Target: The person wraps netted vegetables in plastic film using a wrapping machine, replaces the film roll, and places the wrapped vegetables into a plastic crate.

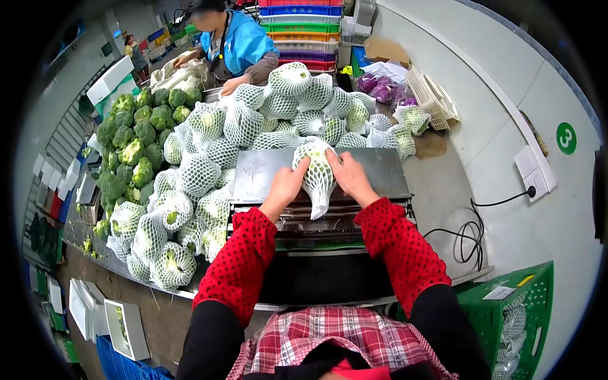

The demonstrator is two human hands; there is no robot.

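Observation:
Both my hands hold one broccoli head in a white foam net (316, 171) above a metal wrapping machine (259, 168). My left hand (286, 187) is closed on its left side, thumb on the net. On the right side, my right hand (350, 175) grips it with the thumb near the top. The tail of the net hangs down over the machine's front slot, where clear film shows. Netted heads (242, 125) are piled behind the machine and to its left. Farther left lies a heap of bare broccoli (144, 132).
A co-worker in a blue top (244, 44) stands across the table, hands near the pile. Stacked crates (301, 28) rise behind. Purple vegetables (383, 87) lie at the back right. A black cable (472, 228) coils at right, above a green crate (468, 310).

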